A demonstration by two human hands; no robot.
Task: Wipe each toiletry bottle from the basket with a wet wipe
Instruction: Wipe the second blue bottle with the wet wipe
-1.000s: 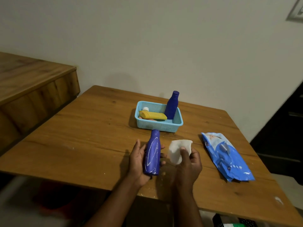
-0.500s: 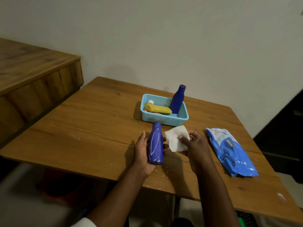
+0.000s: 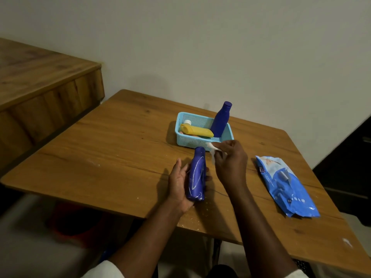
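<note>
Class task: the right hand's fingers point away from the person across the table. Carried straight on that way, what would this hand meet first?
Probably the light blue basket: the right hand, pinching the wet wipe, sits just before its near wall, though depth is uncertain.

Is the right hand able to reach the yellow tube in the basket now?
Probably yes: the right hand hovers just before the basket, whose top is open. But it holds the wipe, so its fingers are occupied.

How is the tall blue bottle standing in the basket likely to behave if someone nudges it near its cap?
The tall blue bottle would probably tip: it is slim, rises well above the basket rim and already leans. Its round body suggests it would roll if it fell onto the table. The glossy plastic may be slippery under a wet grip.
</note>
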